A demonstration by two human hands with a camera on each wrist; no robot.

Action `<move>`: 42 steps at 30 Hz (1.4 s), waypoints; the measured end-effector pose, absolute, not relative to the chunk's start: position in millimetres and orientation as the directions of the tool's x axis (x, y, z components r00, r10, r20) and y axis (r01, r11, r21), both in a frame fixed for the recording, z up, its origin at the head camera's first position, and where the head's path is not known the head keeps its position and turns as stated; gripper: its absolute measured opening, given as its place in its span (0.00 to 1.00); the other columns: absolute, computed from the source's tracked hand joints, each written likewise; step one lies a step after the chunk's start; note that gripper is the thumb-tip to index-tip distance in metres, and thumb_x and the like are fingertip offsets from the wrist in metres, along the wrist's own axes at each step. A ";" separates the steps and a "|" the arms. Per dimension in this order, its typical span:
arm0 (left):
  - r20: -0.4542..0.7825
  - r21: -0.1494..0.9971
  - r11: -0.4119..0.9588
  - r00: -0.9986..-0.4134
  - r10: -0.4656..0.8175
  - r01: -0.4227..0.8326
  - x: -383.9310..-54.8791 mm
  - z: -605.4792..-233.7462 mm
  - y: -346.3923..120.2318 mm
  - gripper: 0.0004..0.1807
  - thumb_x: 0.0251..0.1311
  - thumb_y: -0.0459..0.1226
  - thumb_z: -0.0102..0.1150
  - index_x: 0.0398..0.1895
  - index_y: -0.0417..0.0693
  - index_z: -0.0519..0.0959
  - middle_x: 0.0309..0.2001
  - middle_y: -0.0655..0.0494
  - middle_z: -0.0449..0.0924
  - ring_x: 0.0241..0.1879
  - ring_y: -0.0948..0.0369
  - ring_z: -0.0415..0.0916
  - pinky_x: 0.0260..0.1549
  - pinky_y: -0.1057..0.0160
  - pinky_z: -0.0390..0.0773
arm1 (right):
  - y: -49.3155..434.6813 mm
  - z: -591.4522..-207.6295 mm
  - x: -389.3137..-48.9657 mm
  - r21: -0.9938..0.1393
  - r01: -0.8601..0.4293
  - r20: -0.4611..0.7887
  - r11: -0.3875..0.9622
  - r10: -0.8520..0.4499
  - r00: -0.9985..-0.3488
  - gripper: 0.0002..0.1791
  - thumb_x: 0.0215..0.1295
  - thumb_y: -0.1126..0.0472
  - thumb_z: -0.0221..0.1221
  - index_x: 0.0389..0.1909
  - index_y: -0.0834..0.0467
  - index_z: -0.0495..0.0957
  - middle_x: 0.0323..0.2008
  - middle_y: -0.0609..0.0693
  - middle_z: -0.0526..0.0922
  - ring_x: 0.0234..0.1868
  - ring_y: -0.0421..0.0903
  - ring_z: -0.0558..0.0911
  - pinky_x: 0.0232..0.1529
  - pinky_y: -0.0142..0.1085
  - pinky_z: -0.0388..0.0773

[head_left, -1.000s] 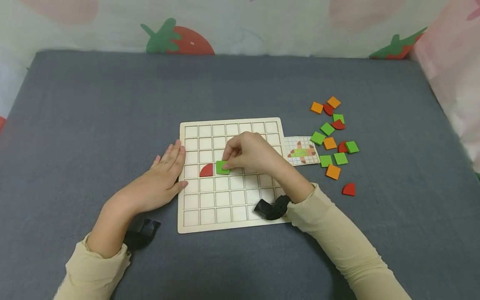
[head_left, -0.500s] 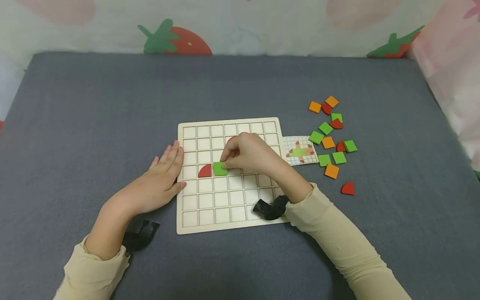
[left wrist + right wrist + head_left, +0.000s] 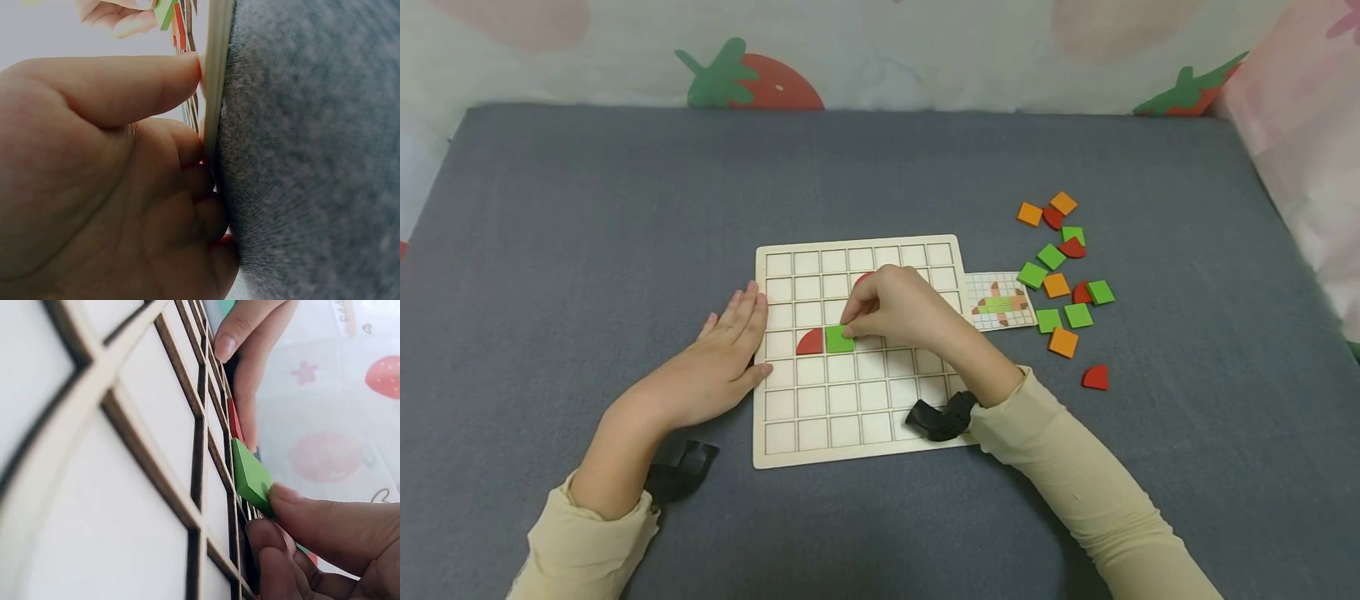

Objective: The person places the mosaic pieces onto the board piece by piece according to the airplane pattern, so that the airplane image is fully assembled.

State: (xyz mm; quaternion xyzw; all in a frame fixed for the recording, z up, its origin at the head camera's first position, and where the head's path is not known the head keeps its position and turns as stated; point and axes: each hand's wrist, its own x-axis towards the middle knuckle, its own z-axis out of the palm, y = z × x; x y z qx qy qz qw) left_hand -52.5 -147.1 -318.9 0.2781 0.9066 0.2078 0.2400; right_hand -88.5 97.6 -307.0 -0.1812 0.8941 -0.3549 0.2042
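My right hand [image 3: 898, 307] pinches a green square tile [image 3: 838, 340] between thumb and fingers, over a cell of the wooden grid board [image 3: 857, 457]. In the right wrist view the green tile [image 3: 250, 472] leans at a slant, its near side raised above the grid lines. Just left of it, a red quarter-circle tile [image 3: 809, 342] lies in its own cell. A second red tile [image 3: 862, 277] peeks out behind my right hand, mostly hidden. My left hand [image 3: 715, 367] rests flat with straight fingers, thumb and fingertips against the board's left edge.
A pattern card [image 3: 1002, 302] with a plane-like picture sticks out at the board's right side. Several loose green, orange [image 3: 1063, 342] and red tiles [image 3: 1095, 377] are scattered beyond it on the grey cloth [image 3: 625, 192]. Black straps [image 3: 942, 418] hang under both wrists.
The green tile has shifted slightly left and down toward its cell beside the red quarter-circle, still pinched by my right hand. My left hand stays at the board's edge.
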 end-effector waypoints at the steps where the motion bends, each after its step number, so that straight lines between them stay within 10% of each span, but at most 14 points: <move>1: -0.320 0.510 0.760 -0.731 0.603 0.403 -52.5 -318.8 -147.1 0.41 0.70 0.40 0.45 0.71 0.30 0.34 0.72 0.36 0.24 0.71 0.43 0.25 0.65 0.39 0.38 | 97.5 -306.9 -88.5 -0.708 -0.178 -0.238 0.683 -0.468 -0.851 0.02 0.52 0.62 0.69 0.27 0.56 0.86 0.25 0.42 0.83 0.28 0.38 0.79 0.34 0.31 0.72; 21: -0.331 0.515 0.765 -0.733 0.594 0.387 -53.1 -321.2 -146.7 0.41 0.70 0.41 0.45 0.72 0.30 0.34 0.73 0.38 0.23 0.71 0.44 0.25 0.65 0.39 0.37 | 129.3 -303.6 -97.7 -0.805 -0.082 -0.234 0.588 -0.441 -0.867 0.03 0.52 0.66 0.68 0.28 0.59 0.84 0.25 0.47 0.83 0.29 0.44 0.78 0.35 0.35 0.73; 42: -0.335 0.535 0.746 -0.711 0.618 0.397 -55.4 -319.9 -143.4 0.40 0.72 0.42 0.43 0.72 0.33 0.33 0.73 0.42 0.20 0.71 0.47 0.21 0.66 0.42 0.36 | 261.2 -295.2 -84.5 -0.761 0.152 -0.243 0.630 -0.061 -0.968 0.12 0.59 0.63 0.65 0.40 0.67 0.81 0.29 0.47 0.83 0.28 0.47 0.79 0.26 0.36 0.75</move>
